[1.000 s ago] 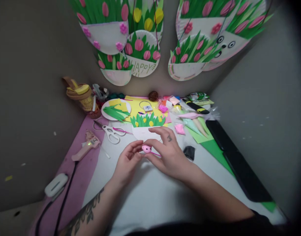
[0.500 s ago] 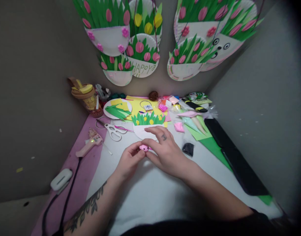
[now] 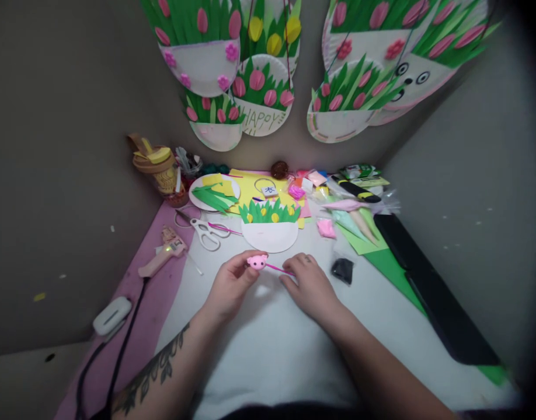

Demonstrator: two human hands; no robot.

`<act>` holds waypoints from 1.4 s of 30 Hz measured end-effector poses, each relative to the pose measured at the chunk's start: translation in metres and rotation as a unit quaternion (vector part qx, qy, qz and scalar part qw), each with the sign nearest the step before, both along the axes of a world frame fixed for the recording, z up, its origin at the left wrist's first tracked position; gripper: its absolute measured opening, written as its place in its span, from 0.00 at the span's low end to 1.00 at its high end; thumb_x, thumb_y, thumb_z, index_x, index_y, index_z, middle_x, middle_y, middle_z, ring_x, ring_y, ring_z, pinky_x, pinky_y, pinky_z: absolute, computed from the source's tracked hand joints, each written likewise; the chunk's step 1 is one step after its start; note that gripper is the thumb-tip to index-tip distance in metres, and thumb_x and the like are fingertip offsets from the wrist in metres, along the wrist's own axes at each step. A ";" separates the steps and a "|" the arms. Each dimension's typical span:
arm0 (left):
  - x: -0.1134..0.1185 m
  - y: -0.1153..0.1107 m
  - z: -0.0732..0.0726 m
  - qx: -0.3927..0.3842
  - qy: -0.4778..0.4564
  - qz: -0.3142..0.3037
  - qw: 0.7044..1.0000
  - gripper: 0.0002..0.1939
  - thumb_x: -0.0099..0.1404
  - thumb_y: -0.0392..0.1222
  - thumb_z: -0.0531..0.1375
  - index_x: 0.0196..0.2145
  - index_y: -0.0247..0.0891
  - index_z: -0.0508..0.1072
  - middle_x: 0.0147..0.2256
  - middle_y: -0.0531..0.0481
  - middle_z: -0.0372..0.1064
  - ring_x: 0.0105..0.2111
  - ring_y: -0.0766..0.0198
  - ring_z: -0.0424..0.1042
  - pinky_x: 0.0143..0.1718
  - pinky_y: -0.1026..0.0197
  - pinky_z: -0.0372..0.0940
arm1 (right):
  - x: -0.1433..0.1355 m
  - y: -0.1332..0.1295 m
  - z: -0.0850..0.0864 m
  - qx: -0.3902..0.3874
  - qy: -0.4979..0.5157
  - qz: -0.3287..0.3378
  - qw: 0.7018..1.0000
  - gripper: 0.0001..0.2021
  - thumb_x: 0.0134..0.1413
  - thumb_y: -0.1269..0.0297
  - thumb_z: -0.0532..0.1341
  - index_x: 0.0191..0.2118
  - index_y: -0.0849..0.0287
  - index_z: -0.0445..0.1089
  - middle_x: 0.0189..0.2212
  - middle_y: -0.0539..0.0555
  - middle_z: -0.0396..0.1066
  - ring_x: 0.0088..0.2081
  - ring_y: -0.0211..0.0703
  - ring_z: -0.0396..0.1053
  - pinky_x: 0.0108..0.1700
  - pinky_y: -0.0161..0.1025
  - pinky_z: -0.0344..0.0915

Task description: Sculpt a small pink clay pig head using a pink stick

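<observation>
Between the thumb and fingers of my left hand (image 3: 229,287) is a small pink clay animal head (image 3: 257,262) with two dark eyes and small ears. It faces me above the white table covering. Just to its right, my right hand (image 3: 312,290) has its fingers closed at one end of a thin magenta stick (image 3: 277,269). The stick's other end reaches close to the clay head; I cannot tell whether they touch. Beyond my hands lies a white paper-plate pocket (image 3: 270,234) with green paper grass and yellow tulips.
White-handled scissors (image 3: 205,234) and a pink glue gun (image 3: 165,255) lie to the left. A bag of black clay (image 3: 342,270), a pink clay packet (image 3: 326,228) and a long black case (image 3: 434,291) are on the right. Finished plate crafts (image 3: 215,137) hang on the wall.
My right hand has moved away from the clay head, down and to the right, onto the magenta stick. The clay head's face now shows fully in my left hand. The view has shifted slightly.
</observation>
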State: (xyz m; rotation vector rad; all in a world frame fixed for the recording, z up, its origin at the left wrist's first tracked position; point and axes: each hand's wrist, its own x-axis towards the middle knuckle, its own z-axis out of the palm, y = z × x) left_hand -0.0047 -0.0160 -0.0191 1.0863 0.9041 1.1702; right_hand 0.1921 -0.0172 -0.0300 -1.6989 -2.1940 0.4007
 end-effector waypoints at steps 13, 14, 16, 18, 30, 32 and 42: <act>0.006 0.002 0.014 -0.001 0.121 0.016 0.992 0.24 0.57 0.59 0.63 0.42 0.37 0.78 0.42 0.43 0.76 0.42 0.58 0.72 0.43 0.60 0.66 | 0.002 -0.015 0.017 -0.021 0.371 -0.026 0.928 0.06 0.62 0.64 0.53 0.40 0.55 0.65 0.29 0.50 0.72 0.29 0.38 0.70 0.30 0.35 0.65; 0.007 0.002 0.016 0.007 0.132 0.020 0.991 0.24 0.57 0.60 0.63 0.42 0.38 0.78 0.42 0.43 0.76 0.42 0.57 0.73 0.43 0.60 0.66 | 0.001 -0.018 0.020 -0.008 0.375 -0.015 0.927 0.06 0.61 0.64 0.54 0.41 0.55 0.67 0.29 0.50 0.73 0.29 0.38 0.70 0.30 0.34 0.65; 0.008 0.001 0.019 0.025 0.150 0.029 0.988 0.23 0.57 0.59 0.63 0.41 0.38 0.78 0.42 0.43 0.76 0.42 0.57 0.73 0.43 0.59 0.66 | -0.001 -0.021 0.023 0.016 0.361 -0.004 0.932 0.06 0.60 0.64 0.55 0.39 0.55 0.69 0.28 0.50 0.73 0.28 0.37 0.69 0.29 0.34 0.65; 0.007 0.000 0.018 0.043 0.165 0.033 0.985 0.22 0.59 0.58 0.63 0.41 0.38 0.78 0.42 0.43 0.75 0.42 0.57 0.72 0.42 0.60 0.66 | -0.003 -0.022 0.026 0.039 0.345 -0.011 0.938 0.05 0.59 0.65 0.57 0.35 0.55 0.70 0.27 0.49 0.73 0.26 0.36 0.68 0.28 0.33 0.64; 0.006 -0.001 0.015 0.077 0.190 0.017 0.979 0.19 0.62 0.54 0.61 0.43 0.38 0.78 0.42 0.43 0.74 0.43 0.58 0.72 0.42 0.61 0.65 | -0.003 -0.018 0.028 0.087 0.313 -0.061 0.944 0.03 0.54 0.67 0.59 0.30 0.55 0.68 0.24 0.48 0.69 0.24 0.36 0.63 0.28 0.34 0.61; 0.006 -0.001 0.014 0.076 0.191 0.014 0.978 0.19 0.62 0.54 0.61 0.44 0.38 0.78 0.43 0.43 0.74 0.44 0.58 0.72 0.43 0.61 0.65 | -0.004 -0.018 0.029 0.083 0.314 -0.064 0.944 0.03 0.54 0.67 0.59 0.30 0.55 0.68 0.24 0.47 0.68 0.24 0.36 0.62 0.28 0.35 0.61; 0.006 -0.002 0.015 0.073 0.191 0.008 0.979 0.20 0.62 0.54 0.60 0.44 0.38 0.78 0.43 0.43 0.74 0.44 0.58 0.72 0.42 0.61 0.65 | -0.004 -0.018 0.028 0.078 0.312 -0.059 0.945 0.03 0.54 0.68 0.60 0.30 0.55 0.68 0.24 0.47 0.68 0.24 0.35 0.62 0.28 0.34 0.61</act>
